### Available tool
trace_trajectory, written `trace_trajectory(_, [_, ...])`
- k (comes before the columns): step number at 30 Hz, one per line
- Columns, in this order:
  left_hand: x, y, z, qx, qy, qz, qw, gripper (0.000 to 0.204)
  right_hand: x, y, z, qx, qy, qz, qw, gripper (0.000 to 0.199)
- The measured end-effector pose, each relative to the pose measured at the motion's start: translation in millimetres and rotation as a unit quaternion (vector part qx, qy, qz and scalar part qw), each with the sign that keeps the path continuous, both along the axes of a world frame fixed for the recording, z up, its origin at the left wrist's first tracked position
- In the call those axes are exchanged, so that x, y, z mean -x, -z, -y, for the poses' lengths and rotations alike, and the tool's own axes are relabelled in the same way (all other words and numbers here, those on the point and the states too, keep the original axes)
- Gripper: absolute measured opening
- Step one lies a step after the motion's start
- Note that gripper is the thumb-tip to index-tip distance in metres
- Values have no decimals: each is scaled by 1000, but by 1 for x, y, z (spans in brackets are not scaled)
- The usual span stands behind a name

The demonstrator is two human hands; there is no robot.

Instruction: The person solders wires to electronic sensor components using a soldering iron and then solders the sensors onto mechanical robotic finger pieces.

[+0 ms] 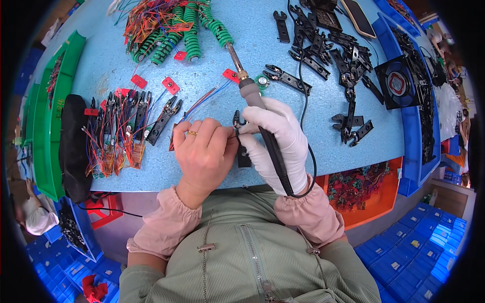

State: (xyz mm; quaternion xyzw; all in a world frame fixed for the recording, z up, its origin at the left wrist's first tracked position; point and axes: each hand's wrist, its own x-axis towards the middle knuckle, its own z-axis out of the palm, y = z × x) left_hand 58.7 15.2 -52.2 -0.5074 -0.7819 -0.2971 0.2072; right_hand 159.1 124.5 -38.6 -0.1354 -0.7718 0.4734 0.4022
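My right hand [283,134], in a white glove, grips a soldering iron [273,151] with a dark handle. The iron's metal tip points away from me, next to a green coil [217,31]. Bare and wearing a ring, my left hand [204,151] is closed, its fingertips pinched beside a small black plastic part [244,159]. What those fingertips hold is hidden. Gloved fingers of the right hand also reach this part, which lies between both hands. Red and blue wires [199,103] run from beside the left hand to a small red board [231,76].
Wired black parts [121,116] lie left beside a black pouch [76,146] and a green bin [58,116]. Loose black parts [316,48], a phone [358,18] and a fan [399,82] are at right. A blue bin [423,169] and an orange bin [371,212] line that side.
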Motion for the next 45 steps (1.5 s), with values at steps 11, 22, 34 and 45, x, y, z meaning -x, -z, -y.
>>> trace_trajectory(11, [0,1,0,8,-3,0,1000,17,-8,4,2,-33,15,19,999,52])
trace_trajectory(22, [-1,-1,0,17,-6,1,1000,16,-5,6,3,-28,34,21,999,52])
trace_trajectory(34, [-1,-6,-2,24,-24,-15,999,17,-3,6,2,-36,37,18,998,53])
trace_trajectory(45, [3,-25,3,-10,59,75,995,17,-1,4,-1,34,24,12,999,55])
